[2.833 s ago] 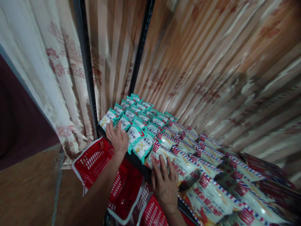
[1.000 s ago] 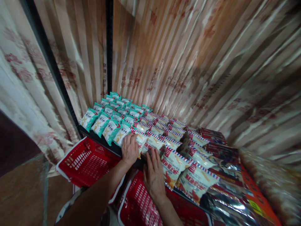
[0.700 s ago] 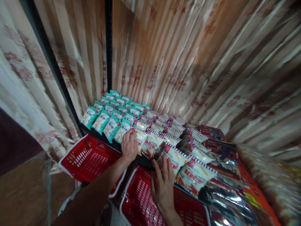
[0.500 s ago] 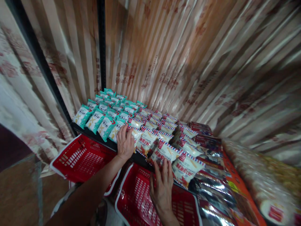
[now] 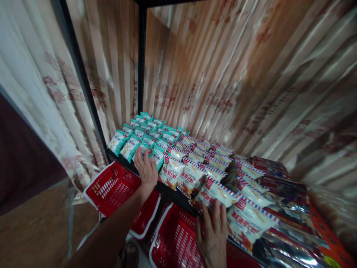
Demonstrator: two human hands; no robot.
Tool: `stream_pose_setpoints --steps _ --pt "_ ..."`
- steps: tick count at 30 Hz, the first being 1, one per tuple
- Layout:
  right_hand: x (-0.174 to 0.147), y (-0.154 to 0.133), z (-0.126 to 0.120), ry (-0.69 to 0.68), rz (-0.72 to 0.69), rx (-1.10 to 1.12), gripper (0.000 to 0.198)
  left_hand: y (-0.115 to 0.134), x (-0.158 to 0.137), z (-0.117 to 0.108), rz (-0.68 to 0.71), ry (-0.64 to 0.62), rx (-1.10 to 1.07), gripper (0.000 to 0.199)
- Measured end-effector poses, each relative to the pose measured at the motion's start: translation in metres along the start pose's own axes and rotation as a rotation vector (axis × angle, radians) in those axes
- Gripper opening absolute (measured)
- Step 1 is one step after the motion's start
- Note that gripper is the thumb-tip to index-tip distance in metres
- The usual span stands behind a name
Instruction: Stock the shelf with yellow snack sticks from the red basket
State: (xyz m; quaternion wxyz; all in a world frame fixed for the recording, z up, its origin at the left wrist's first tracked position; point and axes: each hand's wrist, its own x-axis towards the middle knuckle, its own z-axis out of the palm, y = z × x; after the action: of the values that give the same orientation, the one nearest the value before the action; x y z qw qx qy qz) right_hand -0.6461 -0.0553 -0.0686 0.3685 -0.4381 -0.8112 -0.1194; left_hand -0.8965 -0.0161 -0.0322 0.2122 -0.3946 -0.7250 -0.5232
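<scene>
My left hand [image 5: 146, 169] lies with fingers spread against the front of the green-and-white snack bags [image 5: 129, 147], covering parts of two of them. Several rows of these bags stand at the left end of the shelf. To their right are rows of white snack bags [image 5: 192, 176] with striped red-and-blue top edges. My right hand [image 5: 213, 232] is at the shelf's front, fingers apart, its fingertips at the lower part of a front striped bag [image 5: 216, 193]. Neither hand holds anything. Whether the right fingertips touch that bag I cannot tell.
Two red baskets with white rims, a left basket [image 5: 113, 186] and a right basket [image 5: 178, 238], sit below the shelf edge [image 5: 178, 199]. Dark shiny packets [image 5: 290, 219] lie at the right. Black shelf posts [image 5: 142, 59] and a pleated curtain [image 5: 223, 74] stand behind.
The view has swung left, so the shelf sits further right. My left hand has moved leftward from the border with the striped bags onto the green-and-white bags. My right hand stays near the front striped bags.
</scene>
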Motion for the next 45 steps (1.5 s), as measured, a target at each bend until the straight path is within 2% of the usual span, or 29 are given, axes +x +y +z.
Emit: stream_pose_setpoints --steps 4,11,18,24,28,33,39,45 --pt "0.001 0.001 0.003 0.016 -0.004 -0.007 0.063 -0.024 -0.001 -0.001 -0.159 -0.012 0.034 0.042" --pt "0.002 0.005 0.004 0.027 -0.032 -0.010 0.063 -0.041 0.003 0.012 -0.112 -0.016 0.022 0.037" --pt "0.000 0.009 0.003 0.012 -0.042 0.001 0.062 -0.048 0.012 0.017 -0.192 0.037 0.060 0.031" --pt "0.002 0.009 0.004 0.006 -0.036 -0.010 0.062 -0.063 0.012 0.018 -0.029 -0.046 -0.027 0.028" --pt "0.002 0.011 0.005 0.018 -0.049 -0.014 0.062 -0.069 0.012 0.020 0.060 -0.038 -0.082 0.031" --pt "0.002 0.012 0.005 0.007 -0.043 -0.020 0.063 -0.071 0.015 0.025 0.083 -0.016 -0.026 0.039" --pt "0.005 0.011 0.006 0.019 -0.049 -0.030 0.064 -0.066 0.016 0.028 0.065 -0.048 0.054 0.038" --pt "0.004 0.014 0.008 0.031 -0.075 -0.018 0.064 -0.061 0.015 0.027 0.109 -0.158 0.179 0.043"
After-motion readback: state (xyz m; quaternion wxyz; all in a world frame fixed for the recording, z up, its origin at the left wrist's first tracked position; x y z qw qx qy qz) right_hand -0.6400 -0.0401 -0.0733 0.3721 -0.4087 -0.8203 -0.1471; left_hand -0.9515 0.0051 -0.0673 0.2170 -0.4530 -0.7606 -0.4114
